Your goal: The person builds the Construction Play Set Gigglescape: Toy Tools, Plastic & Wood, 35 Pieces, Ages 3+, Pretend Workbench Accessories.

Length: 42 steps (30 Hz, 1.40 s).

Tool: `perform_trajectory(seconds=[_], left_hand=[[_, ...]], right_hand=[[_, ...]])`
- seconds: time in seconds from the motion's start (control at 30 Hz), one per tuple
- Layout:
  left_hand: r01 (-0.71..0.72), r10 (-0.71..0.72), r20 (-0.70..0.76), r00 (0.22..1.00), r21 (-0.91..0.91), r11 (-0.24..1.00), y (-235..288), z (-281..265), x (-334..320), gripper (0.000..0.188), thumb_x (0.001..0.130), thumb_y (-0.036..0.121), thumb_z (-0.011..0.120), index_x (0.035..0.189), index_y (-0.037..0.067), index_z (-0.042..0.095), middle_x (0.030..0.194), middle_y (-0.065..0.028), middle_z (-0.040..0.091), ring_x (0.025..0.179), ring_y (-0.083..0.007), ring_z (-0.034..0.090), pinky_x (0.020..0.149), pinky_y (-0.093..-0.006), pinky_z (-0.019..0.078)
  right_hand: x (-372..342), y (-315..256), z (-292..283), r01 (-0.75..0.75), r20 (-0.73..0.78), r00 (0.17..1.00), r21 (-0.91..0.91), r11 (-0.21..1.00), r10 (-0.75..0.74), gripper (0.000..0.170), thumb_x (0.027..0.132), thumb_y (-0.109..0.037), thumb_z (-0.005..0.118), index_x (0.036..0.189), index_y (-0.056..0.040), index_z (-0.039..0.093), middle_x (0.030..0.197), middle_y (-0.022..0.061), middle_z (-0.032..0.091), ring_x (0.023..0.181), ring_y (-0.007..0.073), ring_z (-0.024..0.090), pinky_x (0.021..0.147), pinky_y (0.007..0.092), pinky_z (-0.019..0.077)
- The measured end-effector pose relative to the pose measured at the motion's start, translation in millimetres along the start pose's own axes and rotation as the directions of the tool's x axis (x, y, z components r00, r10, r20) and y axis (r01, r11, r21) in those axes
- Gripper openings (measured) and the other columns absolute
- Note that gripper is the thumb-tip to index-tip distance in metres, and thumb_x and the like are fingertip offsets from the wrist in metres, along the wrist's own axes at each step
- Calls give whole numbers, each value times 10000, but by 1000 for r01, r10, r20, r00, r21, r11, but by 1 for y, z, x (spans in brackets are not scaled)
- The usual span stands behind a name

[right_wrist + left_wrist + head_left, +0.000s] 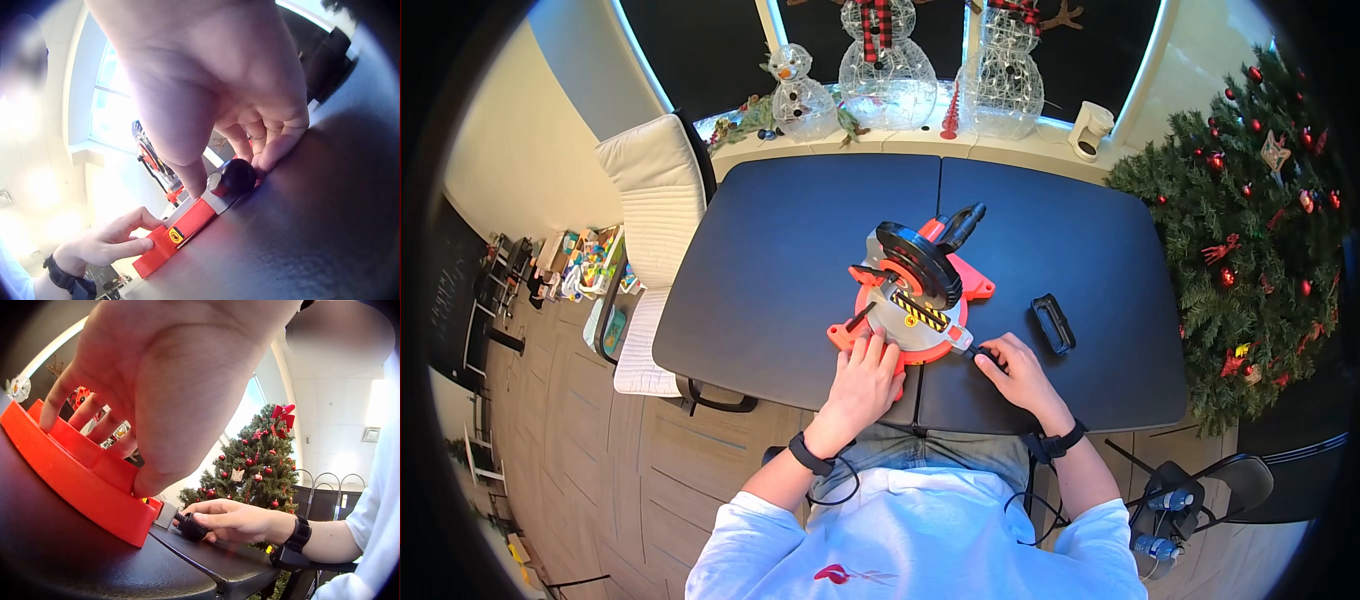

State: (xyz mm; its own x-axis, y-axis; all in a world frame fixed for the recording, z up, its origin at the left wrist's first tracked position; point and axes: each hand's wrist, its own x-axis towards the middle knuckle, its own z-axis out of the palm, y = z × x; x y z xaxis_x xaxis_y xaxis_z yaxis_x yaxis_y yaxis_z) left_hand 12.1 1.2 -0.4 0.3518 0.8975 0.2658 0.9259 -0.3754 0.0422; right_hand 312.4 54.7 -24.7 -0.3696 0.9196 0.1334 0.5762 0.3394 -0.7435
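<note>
A red and grey toy miter saw (933, 318) with a black round blade guard stands on the dark table. At the near left of its red base (81, 481), my left hand (863, 380) holds the rim, fingertips on top and thumb at the side. My right hand (1018, 375) grips the black knob (237, 178) that sticks out from the front of the saw, seen also in the left wrist view. To the right of the saw lies a hollow, oblong black plastic piece (1052, 324), which neither hand touches.
The black folding table (800, 220) has a seam down its middle. A white padded chair (655, 190) stands at the left and a decorated Christmas tree (1230, 250) at the right. Lit snowmen (887, 85) line the windowsill behind. Water bottles (1160, 547) are at lower right.
</note>
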Motion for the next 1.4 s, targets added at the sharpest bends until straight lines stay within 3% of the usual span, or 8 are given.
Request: perform_trajectory(seconds=[0.5, 0.6, 0.7, 1.2, 1.3, 1.4], left_hand=[[-3, 3, 2, 1000, -13, 1000, -1, -1, 0, 497, 906, 296, 773, 1292, 25, 614, 1418, -223, 588, 1275, -388, 563, 959, -492, 502], [-1, 1, 6, 1000, -15, 1000, 0, -2, 0, 497, 906, 294, 774, 1291, 25, 612, 1421, -224, 586, 1274, -388, 563, 957, -493, 503], [-3, 3, 6, 1000, -15, 1000, 0, -2, 0, 495, 905, 294, 776, 1287, 25, 611, 1420, -224, 585, 1272, -387, 564, 954, -494, 504], [-4, 4, 2, 1000, -14, 1000, 0, -3, 1, 487, 907, 297, 775, 1276, 26, 608, 1416, -226, 586, 1249, -382, 572, 944, -490, 509], [-7, 7, -3, 1000, -7, 1000, 0, -2, 1, 486, 908, 300, 774, 1272, 25, 609, 1418, -225, 586, 1241, -379, 575, 944, -488, 508], [-8, 8, -5, 1000, -7, 1000, 0, -2, 1, 486, 905, 301, 775, 1270, 25, 609, 1417, -222, 589, 1237, -374, 577, 945, -483, 508]], right_hand=[[-2, -5, -2, 36, -35, 999, 6, 999, -36, 480, 921, -234, 849, 1281, -26, 609, 999, 93, 604, 806, 226, 585, 735, 352, 523], [-3, -9, 0, 28, -72, 997, -5, 1000, -28, 471, 915, -231, 855, 1255, -24, 603, 1013, 92, 611, 824, 228, 596, 748, 351, 528], [-1, 4, 2, 59, -5, 998, -83, 995, -60, 470, 907, -232, 863, 1231, -24, 594, 1033, 97, 616, 841, 233, 602, 763, 352, 531], [-3, -7, -3, 20, -46, 999, 0, 1000, -20, 391, 858, -159, 888, 1119, -27, 628, 964, 86, 591, 834, 236, 603, 734, 353, 524], [-4, -13, -8, -16, -49, 999, 8, 1000, 16, 377, 843, -121, 891, 1101, -28, 632, 955, 77, 583, 824, 213, 606, 710, 346, 527], [-4, -18, -14, -110, -62, 992, 63, 992, 114, 405, 821, -91, 900, 1117, -39, 628, 999, 116, 616, 821, 269, 663, 733, 384, 575]])
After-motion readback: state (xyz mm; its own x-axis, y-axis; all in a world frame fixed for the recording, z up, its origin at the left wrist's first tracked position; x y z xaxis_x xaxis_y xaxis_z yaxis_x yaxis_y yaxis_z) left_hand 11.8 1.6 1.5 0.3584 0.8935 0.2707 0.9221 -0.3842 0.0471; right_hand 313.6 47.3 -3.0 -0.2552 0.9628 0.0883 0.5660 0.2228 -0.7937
